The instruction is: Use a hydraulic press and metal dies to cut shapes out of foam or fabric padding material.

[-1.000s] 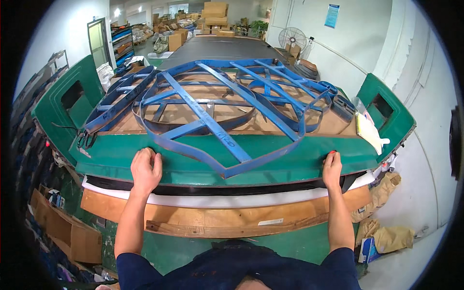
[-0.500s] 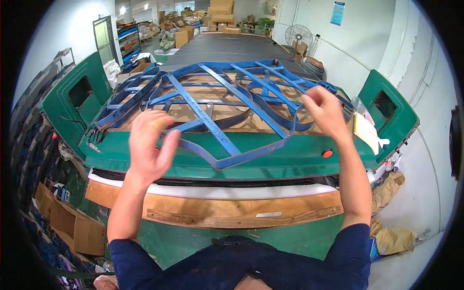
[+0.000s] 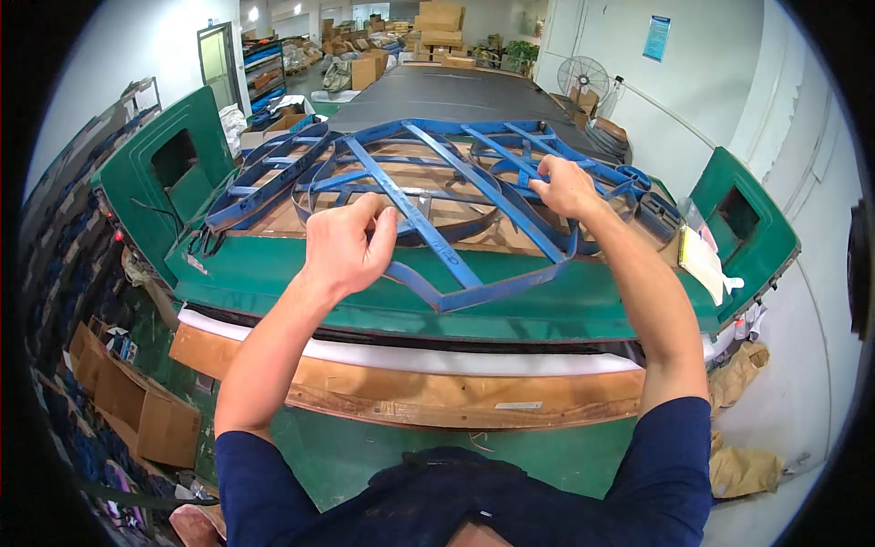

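Note:
A large blue cutting die [image 3: 437,251] of bent strip steel with crossbars lies tilted toward me, its near corner over the green bed edge. My left hand [image 3: 348,244] is closed at its left rim, fingers curled and partly hidden. On the other side my right hand [image 3: 565,187] is closed at the right part of the die, fingertips bent down onto the blue strips. Another blue die [image 3: 264,182], narrower and curved, lies to the left. Beneath them is a brown board [image 3: 260,223].
Green upright side plates [image 3: 164,178] flank the green machine bed [image 3: 301,264]. A notepad [image 3: 702,260] lies at the right. Along the near edge run a white strip [image 3: 437,358] and a wooden beam [image 3: 456,392]. Behind stretches a black table [image 3: 437,96]. Cardboard boxes [image 3: 169,428] stand lower left.
Both hands have gone from loosely bent fingers to closed. The left moved right onto the die's rim; the right moved slightly left. The whole view has shifted a little.

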The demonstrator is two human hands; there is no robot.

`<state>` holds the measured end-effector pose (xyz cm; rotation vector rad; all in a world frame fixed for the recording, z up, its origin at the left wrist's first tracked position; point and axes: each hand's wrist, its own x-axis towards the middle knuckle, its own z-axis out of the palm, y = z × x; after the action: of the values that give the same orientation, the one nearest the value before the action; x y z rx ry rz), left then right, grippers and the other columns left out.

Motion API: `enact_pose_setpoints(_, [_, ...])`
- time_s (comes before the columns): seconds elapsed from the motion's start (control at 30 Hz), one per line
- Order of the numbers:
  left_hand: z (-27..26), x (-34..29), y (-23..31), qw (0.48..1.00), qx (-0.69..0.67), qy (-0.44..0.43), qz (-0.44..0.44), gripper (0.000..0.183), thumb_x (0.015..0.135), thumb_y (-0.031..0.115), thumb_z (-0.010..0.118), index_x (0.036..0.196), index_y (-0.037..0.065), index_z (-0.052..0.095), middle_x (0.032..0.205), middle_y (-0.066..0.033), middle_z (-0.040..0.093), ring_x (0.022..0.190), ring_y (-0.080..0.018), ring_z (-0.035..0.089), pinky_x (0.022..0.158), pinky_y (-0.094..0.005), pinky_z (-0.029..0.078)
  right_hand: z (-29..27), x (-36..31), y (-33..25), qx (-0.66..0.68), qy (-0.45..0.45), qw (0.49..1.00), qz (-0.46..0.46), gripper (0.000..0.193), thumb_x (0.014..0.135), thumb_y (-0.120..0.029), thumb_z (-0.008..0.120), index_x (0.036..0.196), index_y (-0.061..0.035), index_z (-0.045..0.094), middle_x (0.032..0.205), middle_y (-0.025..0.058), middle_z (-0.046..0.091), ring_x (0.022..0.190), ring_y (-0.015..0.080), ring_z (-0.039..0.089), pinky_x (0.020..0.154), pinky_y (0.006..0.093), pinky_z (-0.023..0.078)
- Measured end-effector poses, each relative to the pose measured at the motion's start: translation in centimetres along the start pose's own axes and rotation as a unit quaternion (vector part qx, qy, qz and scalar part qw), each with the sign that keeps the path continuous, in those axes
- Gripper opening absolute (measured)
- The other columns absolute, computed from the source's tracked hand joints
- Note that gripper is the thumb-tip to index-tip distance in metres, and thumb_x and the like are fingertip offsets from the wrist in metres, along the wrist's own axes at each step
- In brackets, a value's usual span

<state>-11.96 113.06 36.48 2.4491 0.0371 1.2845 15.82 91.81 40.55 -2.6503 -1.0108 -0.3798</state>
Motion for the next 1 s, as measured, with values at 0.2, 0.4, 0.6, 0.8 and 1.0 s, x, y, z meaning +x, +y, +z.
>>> enact_pose_setpoints(0.2, [-0.4, 3.0, -1.0, 0.996, 0.006, 0.035, 0.079, 0.019, 0.092, 0.014, 0.055, 0.078, 0.002, 0.058, 0.059, -0.0193, 0.053, 0.052, -0.0367, 0.058, 0.051, -0.0418, 0.044, -0.5, 0.2, 0.3, -0.014, 0.003, 1.0, 0.009, 0.034, 0.087, -0.03, 0.07, 0.108, -0.0041, 0.064, 0.106, 0.0199, 0.07, 0.105, 0.0374, 0.065, 0.088, 0.0464, 0.051])
enact_pose_setpoints(0.4, [-1.1, 7.1, -5.2, 0.997, 0.027, -0.011, 0.078, 0.025, 0.095, 0.022, 0.049, 0.082, 0.002, 0.06, 0.068, -0.0201, 0.059, 0.067, -0.0388, 0.062, 0.061, -0.0449, 0.047, -0.6, 1.2, -1.3, -0.032, 0.039, 0.996, 0.071, 0.037, 0.089, -0.03, 0.07, 0.112, -0.0016, 0.063, 0.11, 0.0211, 0.069, 0.108, 0.0374, 0.065, 0.092, 0.0466, 0.051])
enact_pose_setpoints(0.6, [0.9, 6.3, -8.3, 0.999, 0.024, -0.025, 0.031, 0.027, 0.095, 0.026, 0.049, 0.085, 0.004, 0.061, 0.074, -0.0203, 0.063, 0.074, -0.0411, 0.064, 0.067, -0.0479, 0.049, -0.3, 2.3, -1.7, -0.056, 0.009, 0.995, 0.084, 0.038, 0.089, -0.03, 0.07, 0.11, 0.0011, 0.066, 0.116, 0.0229, 0.068, 0.111, 0.0373, 0.065, 0.093, 0.046, 0.052])
enact_pose_setpoints(0.8, [1.0, 5.0, -8.6, 0.996, 0.073, -0.01, 0.05, 0.029, 0.096, 0.028, 0.05, 0.08, 0.005, 0.059, 0.075, -0.0211, 0.063, 0.076, -0.0423, 0.064, 0.067, -0.0508, 0.049, 0.1, 3.1, -1.8, -0.052, -0.002, 0.995, 0.09, 0.032, 0.08, -0.028, 0.07, 0.098, -0.0007, 0.073, 0.107, 0.0215, 0.071, 0.104, 0.0354, 0.068, 0.089, 0.0447, 0.053])
enact_pose_setpoints(1.0, [1.8, -2.7, -4.4, 0.964, 0.005, 0.183, 0.193, 0.013, 0.086, 0.006, 0.066, 0.098, 0.003, 0.065, 0.095, -0.0147, 0.068, 0.089, -0.0357, 0.064, 0.076, -0.0413, 0.05, -1.1, 2.9, 1.8, 0.044, -0.035, 0.994, 0.094, 0.041, 0.083, -0.036, 0.07, 0.097, 0.0026, 0.072, 0.085, 0.0178, 0.072, 0.081, 0.0252, 0.07, 0.076, 0.0379, 0.054])
